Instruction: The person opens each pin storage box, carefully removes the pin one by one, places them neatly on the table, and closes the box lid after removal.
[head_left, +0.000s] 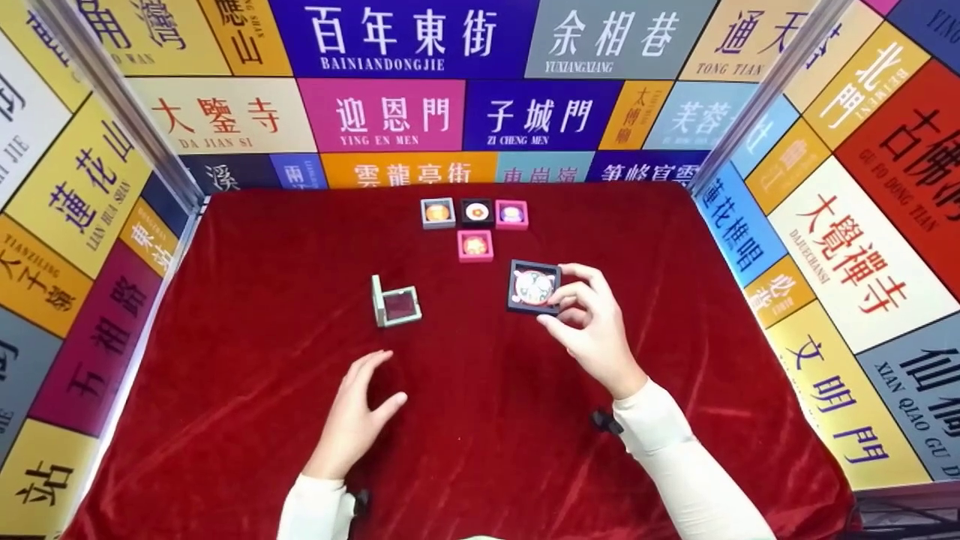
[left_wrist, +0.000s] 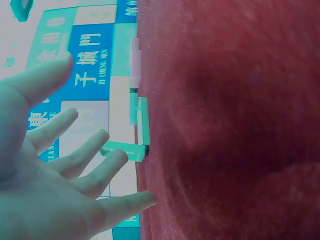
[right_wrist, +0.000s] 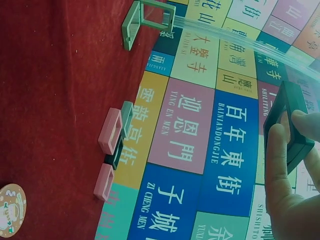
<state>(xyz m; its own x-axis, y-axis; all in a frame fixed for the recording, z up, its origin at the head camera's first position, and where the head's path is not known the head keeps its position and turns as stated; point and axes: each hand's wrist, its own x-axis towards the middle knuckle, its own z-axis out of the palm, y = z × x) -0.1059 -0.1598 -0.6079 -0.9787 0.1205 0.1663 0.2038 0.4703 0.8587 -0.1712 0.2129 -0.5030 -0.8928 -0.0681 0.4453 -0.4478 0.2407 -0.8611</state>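
Note:
My right hand (head_left: 592, 322) grips a black square display frame (head_left: 517, 289) by its right side, raised off the cloth. A round pinkish-white figure shows inside that frame in the head view. In the right wrist view the black frame (right_wrist: 288, 127) is seen edge-on between thumb and fingers. My left hand (head_left: 360, 412) hovers with spread, relaxed fingers and holds nothing. Beyond its fingertips stands a pale green hinged frame (head_left: 405, 319), opened in an L with one half upright. The same green frame (left_wrist: 143, 122) appears behind the fingers in the left wrist view.
Small square boxes sit at the back: a grey one (head_left: 438, 223), a black one (head_left: 476, 223) and two pink ones (head_left: 475, 256), each with a round piece inside. Red velvet (head_left: 247, 360) covers the table. Sign-printed panels (head_left: 405, 37) enclose it. A tan cartoon disc (right_wrist: 11, 210) shows in the right wrist view.

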